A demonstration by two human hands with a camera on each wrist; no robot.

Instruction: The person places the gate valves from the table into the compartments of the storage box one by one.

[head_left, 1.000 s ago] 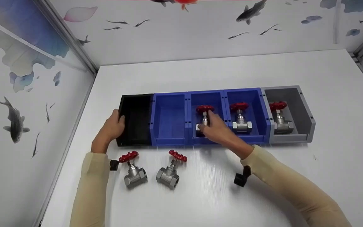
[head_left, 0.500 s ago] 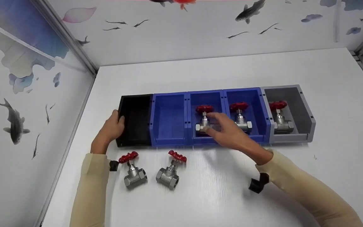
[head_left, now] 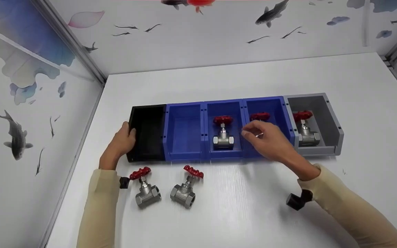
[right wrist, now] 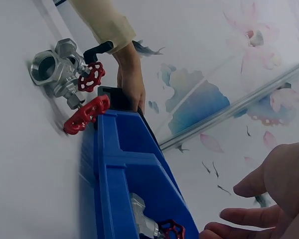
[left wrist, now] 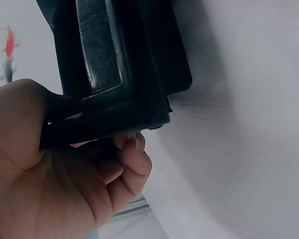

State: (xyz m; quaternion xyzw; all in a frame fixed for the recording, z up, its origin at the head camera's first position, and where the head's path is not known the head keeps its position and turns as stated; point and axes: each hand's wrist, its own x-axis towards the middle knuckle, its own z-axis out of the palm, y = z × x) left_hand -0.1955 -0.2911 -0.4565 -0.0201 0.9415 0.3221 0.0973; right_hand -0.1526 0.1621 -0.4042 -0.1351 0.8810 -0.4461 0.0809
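Steel middle-bin valve (head_left: 223, 138) is being left, seemingly placed, by parted right fingers (right wrist: 254, 217). Black bin (head_left: 150, 156) is being pinched by left fingers (left wrist: 138, 162).

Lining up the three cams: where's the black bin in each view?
Head: black bin left of centre, at the left end of the row.
Left wrist: black bin upper middle, large, cut off by the top edge.
Right wrist: black bin upper half, left of centre, small, past the blue bins.
Shared landmark: left hand gripping its wall.
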